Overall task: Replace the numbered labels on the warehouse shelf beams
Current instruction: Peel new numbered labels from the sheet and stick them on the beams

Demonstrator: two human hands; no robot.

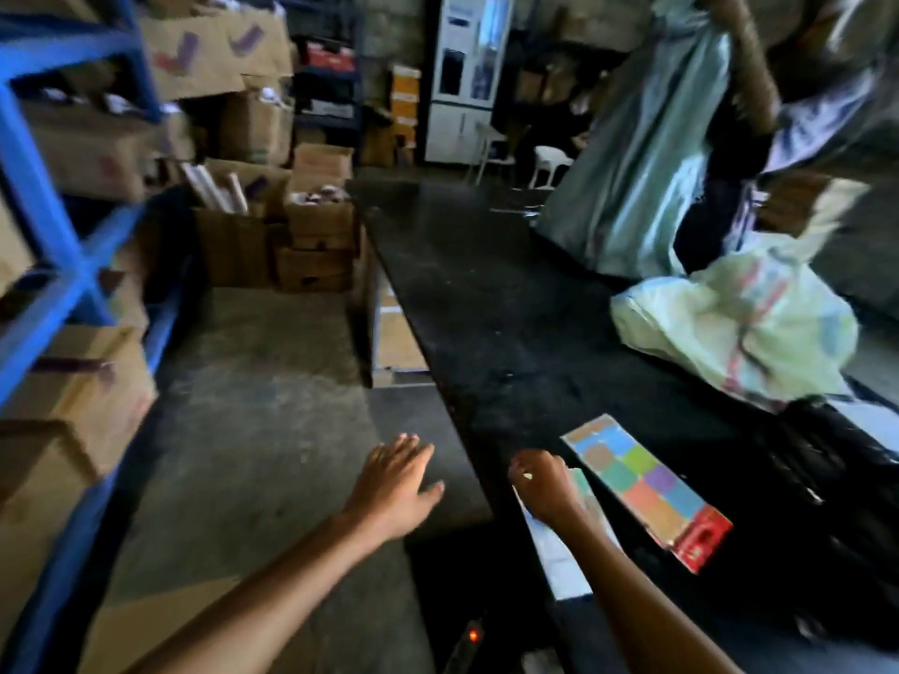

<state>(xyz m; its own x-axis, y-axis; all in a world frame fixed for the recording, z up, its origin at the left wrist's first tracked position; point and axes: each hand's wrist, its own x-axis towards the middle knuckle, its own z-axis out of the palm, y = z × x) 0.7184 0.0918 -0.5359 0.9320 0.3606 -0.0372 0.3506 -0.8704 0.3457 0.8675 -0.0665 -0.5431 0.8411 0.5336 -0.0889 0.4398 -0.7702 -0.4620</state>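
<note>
While flat over the floor, left hand (pixel 395 484) wide; right hand (pixel 542 484) grip pinching a pale sheet (pixel 559 552).

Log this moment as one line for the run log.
left hand: open, over floor | right hand: curled on white sheet | coloured sticker pack: flat on black table

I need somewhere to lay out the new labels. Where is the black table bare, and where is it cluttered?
The black table is bare along its left edge and far end, from the coloured sticker sheet back to the grey-green sack. The right side is crowded: a pale plastic bag and black plastic. The right hand rests on a paper sheet at the near edge.
</note>
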